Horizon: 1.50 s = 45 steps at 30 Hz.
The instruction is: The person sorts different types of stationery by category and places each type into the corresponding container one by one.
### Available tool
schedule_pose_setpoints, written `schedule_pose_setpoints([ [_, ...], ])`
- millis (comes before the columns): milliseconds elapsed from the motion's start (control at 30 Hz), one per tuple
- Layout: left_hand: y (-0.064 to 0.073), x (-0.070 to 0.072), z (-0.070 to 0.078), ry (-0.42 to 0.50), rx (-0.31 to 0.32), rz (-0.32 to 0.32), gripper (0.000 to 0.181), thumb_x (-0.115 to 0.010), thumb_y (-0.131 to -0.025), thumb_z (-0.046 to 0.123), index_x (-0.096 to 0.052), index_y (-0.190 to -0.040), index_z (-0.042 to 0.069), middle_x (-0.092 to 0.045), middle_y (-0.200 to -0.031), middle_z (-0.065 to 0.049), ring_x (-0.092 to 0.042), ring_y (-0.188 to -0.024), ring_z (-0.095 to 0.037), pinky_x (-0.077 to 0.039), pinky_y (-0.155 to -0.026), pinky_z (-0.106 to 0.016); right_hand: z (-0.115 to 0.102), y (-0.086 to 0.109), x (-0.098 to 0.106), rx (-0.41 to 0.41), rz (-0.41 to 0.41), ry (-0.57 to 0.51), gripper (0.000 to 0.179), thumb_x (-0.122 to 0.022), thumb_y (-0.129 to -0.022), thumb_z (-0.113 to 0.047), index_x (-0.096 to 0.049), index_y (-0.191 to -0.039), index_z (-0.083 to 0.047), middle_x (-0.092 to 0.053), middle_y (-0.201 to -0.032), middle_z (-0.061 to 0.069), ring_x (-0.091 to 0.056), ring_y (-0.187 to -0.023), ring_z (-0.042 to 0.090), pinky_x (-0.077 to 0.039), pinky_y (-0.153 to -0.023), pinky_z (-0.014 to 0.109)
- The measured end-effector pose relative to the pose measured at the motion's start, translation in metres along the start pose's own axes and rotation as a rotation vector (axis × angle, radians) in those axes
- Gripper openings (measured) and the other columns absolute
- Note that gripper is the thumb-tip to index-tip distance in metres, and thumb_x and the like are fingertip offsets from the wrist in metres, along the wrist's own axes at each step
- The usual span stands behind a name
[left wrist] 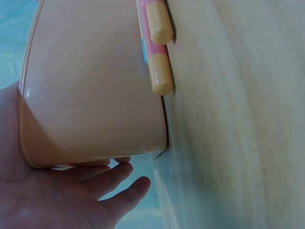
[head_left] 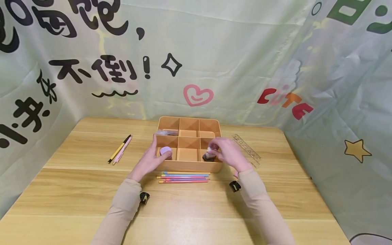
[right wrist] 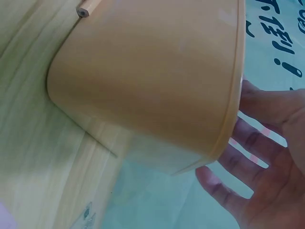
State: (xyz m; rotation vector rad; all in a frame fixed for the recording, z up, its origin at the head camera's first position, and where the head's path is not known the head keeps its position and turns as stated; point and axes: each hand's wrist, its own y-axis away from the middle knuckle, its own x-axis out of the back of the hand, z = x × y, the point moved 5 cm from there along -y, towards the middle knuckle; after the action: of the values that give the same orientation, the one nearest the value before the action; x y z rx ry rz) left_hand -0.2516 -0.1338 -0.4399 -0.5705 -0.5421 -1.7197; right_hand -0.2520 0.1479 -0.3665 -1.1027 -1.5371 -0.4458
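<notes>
An orange-tan box divided into compartments (head_left: 189, 166) stands on the table. My left hand (head_left: 148, 160) lies along its left side, the thumb over the rim beside a round purple object (head_left: 165, 150) in the front left compartment. The left wrist view shows those fingers stretched out by the outer wall. Over the front right compartment my right hand (head_left: 231, 153) pinches a small whitish thing (head_left: 210, 152); its kind is partly hidden by the fingers. Just below that sits a black object (head_left: 208, 158). A clear plastic item (head_left: 167, 132) lies in the back left compartment.
Several coloured pencils (head_left: 183, 177) lie along the box's front. Two pens, a yellow and black one (head_left: 118, 149) and a pink one (head_left: 123, 150), rest at the left. A clear stencil ruler (head_left: 246, 148) lies at the right, and a pink thing (head_left: 235, 174) shows beside my right wrist.
</notes>
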Motion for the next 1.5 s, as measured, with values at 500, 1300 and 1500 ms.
schedule_pose_setpoints([
  [500,0.0,0.0,0.001,0.0,-0.004,0.004,0.108,-0.057,-0.097,0.055,0.02,-0.158,0.01,0.001,-0.168,-0.022,-0.013,-0.154,-0.045,-0.018,-0.125,-0.059,-0.003,-0.022,-0.019,-0.068,-0.297,0.151,0.006,-0.078,-0.087,-0.019,-0.072,-0.086,-0.016,-0.072,-0.082,-0.002,-0.064,-0.073,0.016,-0.054,-0.066,0.035],
  [1300,0.001,0.0,0.002,0.003,-0.003,0.007,0.108,-0.058,-0.098,0.054,0.02,-0.158,0.011,0.002,-0.168,-0.022,-0.013,-0.154,-0.045,-0.016,-0.125,-0.059,-0.001,-0.03,-0.028,-0.048,-0.239,0.253,0.004,-0.075,-0.084,-0.012,-0.073,-0.084,-0.014,-0.071,-0.083,0.001,-0.067,-0.077,0.021,-0.05,-0.077,0.043],
  [1500,0.001,0.0,0.002,0.007,-0.003,0.006,0.108,-0.057,-0.097,0.055,0.02,-0.158,0.012,0.002,-0.168,-0.022,-0.013,-0.154,-0.045,-0.017,-0.125,-0.06,0.002,-0.008,-0.004,-0.007,0.008,0.076,0.018,-0.077,-0.088,-0.013,-0.075,-0.105,-0.006,-0.075,-0.098,0.008,-0.071,-0.089,0.026,-0.055,-0.083,0.046],
])
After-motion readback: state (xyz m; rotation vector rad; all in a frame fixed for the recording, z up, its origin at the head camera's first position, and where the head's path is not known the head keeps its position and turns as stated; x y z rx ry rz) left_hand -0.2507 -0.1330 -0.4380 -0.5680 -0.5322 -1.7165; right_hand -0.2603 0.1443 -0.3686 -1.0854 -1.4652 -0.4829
